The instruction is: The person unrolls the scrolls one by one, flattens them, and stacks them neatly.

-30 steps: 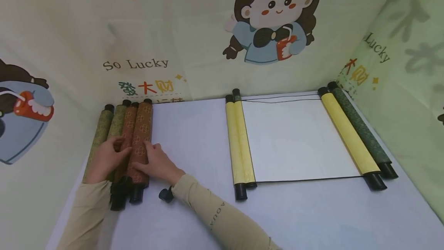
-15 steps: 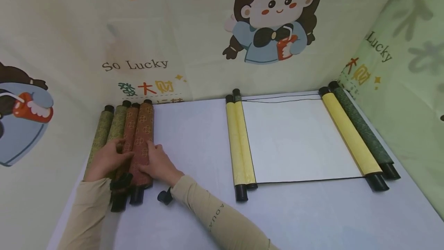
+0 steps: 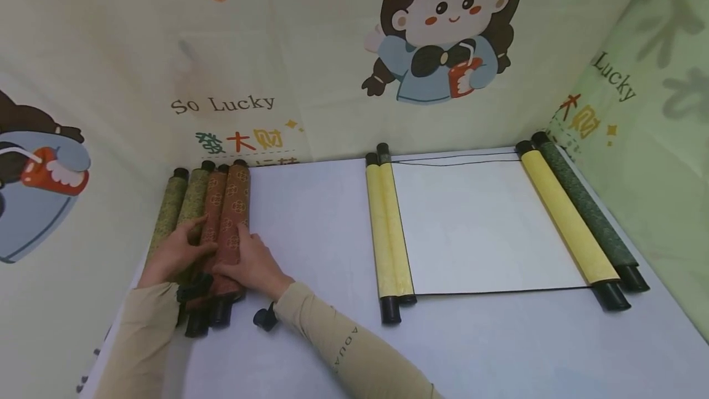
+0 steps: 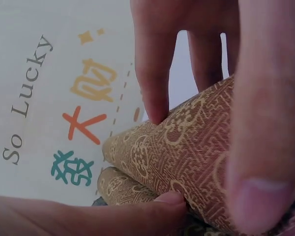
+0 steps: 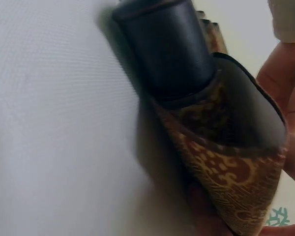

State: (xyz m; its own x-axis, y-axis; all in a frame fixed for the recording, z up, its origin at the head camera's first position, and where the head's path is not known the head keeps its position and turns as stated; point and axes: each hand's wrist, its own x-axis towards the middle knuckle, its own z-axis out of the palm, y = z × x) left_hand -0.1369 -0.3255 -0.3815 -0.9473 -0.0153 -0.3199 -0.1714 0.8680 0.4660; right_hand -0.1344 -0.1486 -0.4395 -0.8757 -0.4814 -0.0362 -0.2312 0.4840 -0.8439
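Observation:
A red-brown patterned scroll, its two rolls side by side with black end knobs, lies at the left in the head view. My right hand holds the right roll near its lower end, thumb on top and fingers at the outer side. Over the left roll, my left hand has index finger and thumb curled. In the left wrist view, a fingertip of the left hand presses between the rolls. The right wrist view shows a loose, open layer of scroll cloth standing away from the black knob.
An olive-green scroll lies left of the red-brown one, partly under the left hand. At the right, an unrolled scroll shows a white sheet between yellow rolls, with a dark green roll beside it. A printed cloth stands behind.
The head view has shifted slightly. Both hands stay at the red-brown scroll with only small finger movements; the other scrolls have not moved.

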